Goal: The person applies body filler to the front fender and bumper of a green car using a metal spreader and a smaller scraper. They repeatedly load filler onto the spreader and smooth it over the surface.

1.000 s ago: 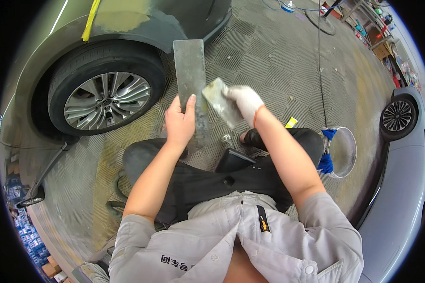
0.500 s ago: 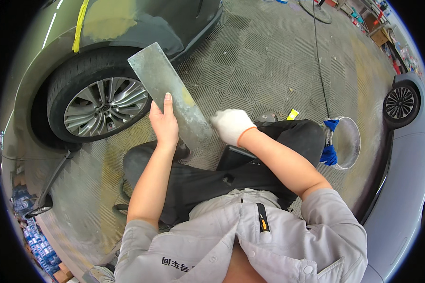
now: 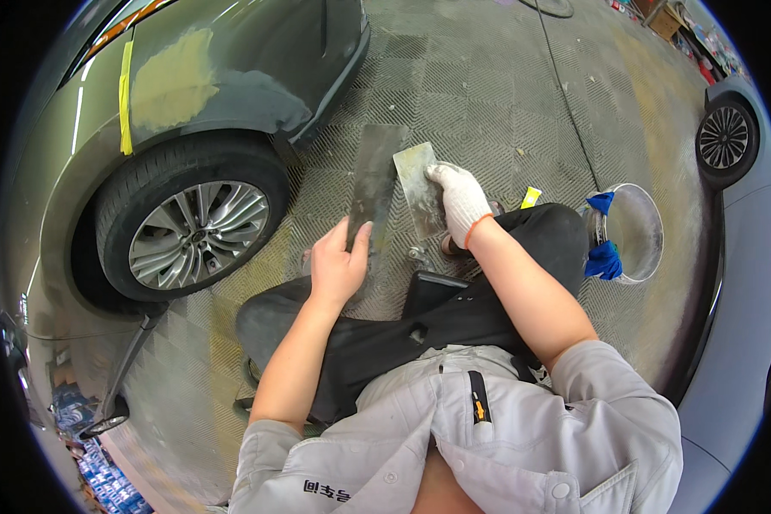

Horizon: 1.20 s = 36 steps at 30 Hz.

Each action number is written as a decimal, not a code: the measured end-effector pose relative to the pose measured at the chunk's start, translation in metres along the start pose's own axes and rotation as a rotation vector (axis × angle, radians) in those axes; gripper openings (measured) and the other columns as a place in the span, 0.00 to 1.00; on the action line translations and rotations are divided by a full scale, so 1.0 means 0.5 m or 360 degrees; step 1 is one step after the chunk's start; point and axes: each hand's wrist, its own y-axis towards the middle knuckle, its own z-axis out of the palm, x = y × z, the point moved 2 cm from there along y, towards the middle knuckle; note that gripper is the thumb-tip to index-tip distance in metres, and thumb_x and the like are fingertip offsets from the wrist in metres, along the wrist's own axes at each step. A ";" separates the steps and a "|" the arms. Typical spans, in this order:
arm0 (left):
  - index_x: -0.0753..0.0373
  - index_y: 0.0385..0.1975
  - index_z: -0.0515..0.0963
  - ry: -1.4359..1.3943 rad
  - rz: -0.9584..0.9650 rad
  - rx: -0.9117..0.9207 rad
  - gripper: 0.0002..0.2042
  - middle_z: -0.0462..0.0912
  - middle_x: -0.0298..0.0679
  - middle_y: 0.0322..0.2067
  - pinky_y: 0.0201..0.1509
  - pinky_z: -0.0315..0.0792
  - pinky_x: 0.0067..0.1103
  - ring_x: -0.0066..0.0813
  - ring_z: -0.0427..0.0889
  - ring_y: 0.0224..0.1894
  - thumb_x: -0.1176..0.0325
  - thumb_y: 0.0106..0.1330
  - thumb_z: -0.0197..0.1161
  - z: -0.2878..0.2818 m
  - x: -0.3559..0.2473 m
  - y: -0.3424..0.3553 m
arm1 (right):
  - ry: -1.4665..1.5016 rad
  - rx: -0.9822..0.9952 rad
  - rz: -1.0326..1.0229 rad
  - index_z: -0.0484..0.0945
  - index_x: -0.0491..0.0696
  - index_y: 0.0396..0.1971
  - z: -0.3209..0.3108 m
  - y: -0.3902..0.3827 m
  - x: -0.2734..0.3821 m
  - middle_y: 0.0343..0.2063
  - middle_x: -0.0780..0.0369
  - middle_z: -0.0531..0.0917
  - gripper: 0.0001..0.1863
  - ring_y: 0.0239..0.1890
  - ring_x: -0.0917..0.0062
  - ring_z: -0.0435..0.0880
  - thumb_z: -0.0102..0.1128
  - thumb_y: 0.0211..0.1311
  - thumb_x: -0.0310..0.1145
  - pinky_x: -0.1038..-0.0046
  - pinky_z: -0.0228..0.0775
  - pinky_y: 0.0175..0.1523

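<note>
My bare left hand (image 3: 338, 267) is closed on a long grey metal plate (image 3: 373, 176), held upright above my crossed legs. My right hand (image 3: 456, 199), in a white knit glove with an orange cuff, grips a shorter, wider metal scraper (image 3: 415, 170) with pale smears, just right of the long plate. Before me on the left is the olive car's body (image 3: 264, 64), with a pale filler patch (image 3: 170, 84) and yellow tape (image 3: 125, 94) above its wheel (image 3: 195, 236). A dark flat object (image 3: 428, 293) lies between my legs.
At my right stands a round container (image 3: 634, 236) with blue cloth tied to it, near a small yellow item (image 3: 531, 196). A cable (image 3: 574, 120) crosses the tiled floor (image 3: 480, 77). Another car (image 3: 737, 257) stands at the right. Shelving with goods (image 3: 668, 17) is at the back right.
The long plate swung leftward, then returned nearer upright, lower than at first. My right hand has risen, bringing the scraper back into view. My view has shifted, showing more of the car's panel.
</note>
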 end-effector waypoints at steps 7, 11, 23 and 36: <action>0.69 0.57 0.88 -0.0500 -0.0274 -0.0319 0.14 0.96 0.42 0.48 0.59 0.82 0.27 0.24 0.89 0.50 0.63 0.87 0.69 -0.005 0.003 0.029 | -0.1142 0.0305 -0.0015 0.83 0.31 0.70 0.005 -0.046 -0.067 0.57 0.47 0.93 0.31 0.61 0.62 0.91 0.67 0.78 0.41 0.66 0.81 0.71; 0.68 0.61 0.87 -0.0357 -0.0260 0.0033 0.14 0.96 0.41 0.52 0.62 0.82 0.27 0.25 0.91 0.53 0.65 0.86 0.70 0.020 -0.021 -0.003 | 0.0129 -0.0017 0.0069 0.82 0.37 0.68 -0.001 0.000 -0.039 0.55 0.56 0.92 0.25 0.53 0.69 0.92 0.66 0.83 0.40 0.66 0.84 0.61; 0.68 0.57 0.87 -0.0715 -0.0652 0.0177 0.15 0.96 0.39 0.51 0.60 0.84 0.27 0.25 0.92 0.51 0.77 0.74 0.80 0.035 -0.091 0.010 | -0.0143 -0.0145 0.0109 0.90 0.39 0.45 -0.089 0.080 -0.004 0.36 0.54 0.93 0.30 0.41 0.70 0.88 0.74 0.79 0.58 0.64 0.80 0.49; 0.70 0.56 0.87 -0.0364 -0.0364 0.0111 0.12 0.96 0.39 0.47 0.56 0.84 0.25 0.23 0.91 0.48 0.77 0.76 0.76 0.124 -0.179 0.106 | -0.1211 -0.0339 -0.0374 0.91 0.37 0.52 -0.006 0.244 0.015 0.47 0.39 0.93 0.41 0.54 0.41 0.91 0.38 0.93 0.61 0.48 0.78 0.66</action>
